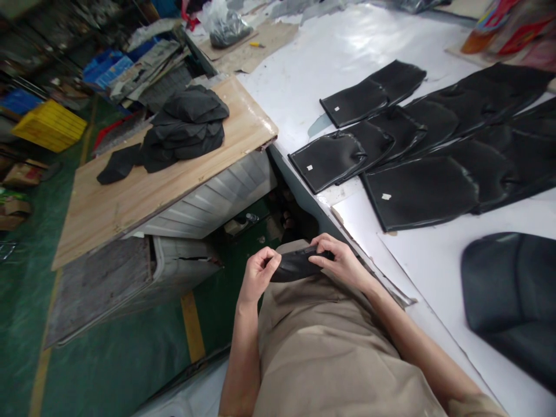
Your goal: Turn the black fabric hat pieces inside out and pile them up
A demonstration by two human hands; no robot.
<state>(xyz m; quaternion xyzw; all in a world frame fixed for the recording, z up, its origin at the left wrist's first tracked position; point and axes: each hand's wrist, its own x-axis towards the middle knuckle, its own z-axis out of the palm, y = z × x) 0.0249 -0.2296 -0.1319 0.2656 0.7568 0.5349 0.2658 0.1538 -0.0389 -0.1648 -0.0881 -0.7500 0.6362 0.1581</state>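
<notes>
The left hand (pixel 259 275) has its grip closed, thumb and fingers pinching the left end of a small black piece (pixel 295 266) of smooth, slightly shiny material. The right hand (pixel 339 263) holds the other end in a grip nearly shut, the thumb on the near side and the fingers curled over the far edge. The black piece is stretched between the two hands in front of the beige clothing (pixel 343 353), off the worktop and near its edge.

To the right is a worktop (pixel 299 98) with a white covering. Flat black panels (pixel 417 197) lie on it in three overlapping rows, running from the near left towards the far right; the nearest panel of each row bears a small white mark (pixel 386 197). A dark, rounded, glossy object (pixel 512 289) sits at the near right, well apart from the hands. At the far right is a container (pixel 482 29) with orange contents and red on it, and at the far left of the white surface a clear plastic bag (pixel 228 29) holds something dark, with a small yellow tool (pixel 256 44) just beside it.

To the left, a heap of dark cloth (pixel 186 124) rests on a wooden board (pixel 99 197). Beyond it are a blue crate (pixel 104 68) and a yellow crate (pixel 50 126), the latter farther left above the green floor (pixel 121 353)
</notes>
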